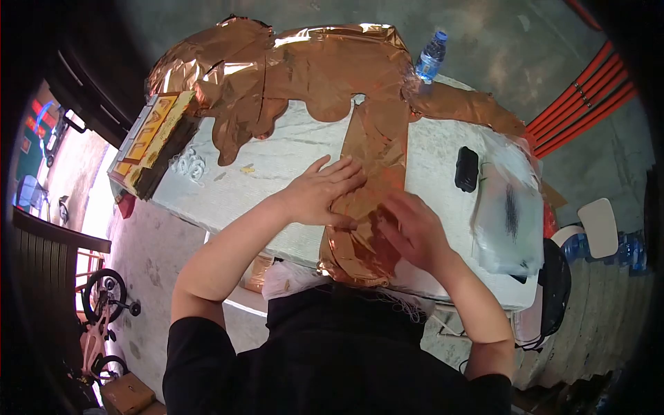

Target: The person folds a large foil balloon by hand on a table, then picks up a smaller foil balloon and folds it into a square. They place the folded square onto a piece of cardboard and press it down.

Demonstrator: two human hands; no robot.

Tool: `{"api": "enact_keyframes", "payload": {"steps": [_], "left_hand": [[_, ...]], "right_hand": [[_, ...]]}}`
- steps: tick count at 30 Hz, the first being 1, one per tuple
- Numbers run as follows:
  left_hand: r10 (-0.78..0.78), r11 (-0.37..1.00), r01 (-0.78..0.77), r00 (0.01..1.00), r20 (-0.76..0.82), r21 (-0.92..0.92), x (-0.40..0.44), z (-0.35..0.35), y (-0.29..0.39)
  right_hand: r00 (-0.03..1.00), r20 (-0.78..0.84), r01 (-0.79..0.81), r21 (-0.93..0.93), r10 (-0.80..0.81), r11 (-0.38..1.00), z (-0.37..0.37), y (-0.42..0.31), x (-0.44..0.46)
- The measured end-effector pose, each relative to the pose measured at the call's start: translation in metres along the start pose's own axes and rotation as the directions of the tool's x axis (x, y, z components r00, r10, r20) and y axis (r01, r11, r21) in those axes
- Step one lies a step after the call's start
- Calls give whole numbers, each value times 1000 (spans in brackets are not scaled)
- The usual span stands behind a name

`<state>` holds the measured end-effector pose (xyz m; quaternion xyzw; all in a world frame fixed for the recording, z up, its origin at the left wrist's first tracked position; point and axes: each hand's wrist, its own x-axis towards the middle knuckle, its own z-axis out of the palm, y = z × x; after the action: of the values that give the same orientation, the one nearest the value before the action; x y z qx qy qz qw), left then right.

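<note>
A large flat, copper-coloured foil balloon (311, 69) lies spread over the far side of the white table (290, 149). A strip of the same foil (380, 142) runs from it toward my body, its near end wrinkled at the table's front edge. My left hand (325, 192) rests palm down on the left side of this strip, fingers stretched out and thumb apart. At the strip's right side is my right hand (416, 232), its fingers loosely bent and apart over the foil. Whether those fingertips press on the foil is hard to see.
A water bottle (430, 57) stands at the far edge. On the right lie a black case (467, 169) and clear plastic bags (508, 221). At left are a yellow box (153, 142) and white string (188, 166). Red chair slats (584, 100) border the table.
</note>
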<state>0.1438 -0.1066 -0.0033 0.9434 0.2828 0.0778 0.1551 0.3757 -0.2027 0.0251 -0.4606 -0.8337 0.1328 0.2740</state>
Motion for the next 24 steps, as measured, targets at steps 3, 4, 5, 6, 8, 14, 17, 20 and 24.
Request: {"api": "enact_keyframes", "payload": {"steps": [3,4,5,6,8,14,17,20,24], "left_hand": [[8,1000,-8,1000,6,-5,-1,2,-2],[14,1000,-14,1000,3,2,-1,3,-2],[18,1000,-18,1000,-3,5,-1,3,-3],[15,1000,-15,1000,-4,7,0,2,-4],[31,1000,-31,999,-8,2,0,3,-4],[26,995,-30,999,-43,-92,11,4,-32],[-80,996,80,997,4,-35,26,-4,-43],[-73,997,73,997,-12,29,32,1,-52],[-67,990,68,998,-14,125,36,3,-50]], "right_hand": [[999,-35,6,-129,-11,992,29,21,14],[999,-41,6,-128,-11,992,36,25,15],[999,36,30,-179,-24,983,43,28,14],[993,116,61,-226,-35,972,46,29,15],[993,122,42,-241,-13,969,51,29,14],[984,172,9,-280,40,960,47,26,16],[984,175,10,-279,40,960,49,26,13],[985,170,13,-273,35,962,48,26,15],[984,175,5,-267,44,964,44,22,16]]}}
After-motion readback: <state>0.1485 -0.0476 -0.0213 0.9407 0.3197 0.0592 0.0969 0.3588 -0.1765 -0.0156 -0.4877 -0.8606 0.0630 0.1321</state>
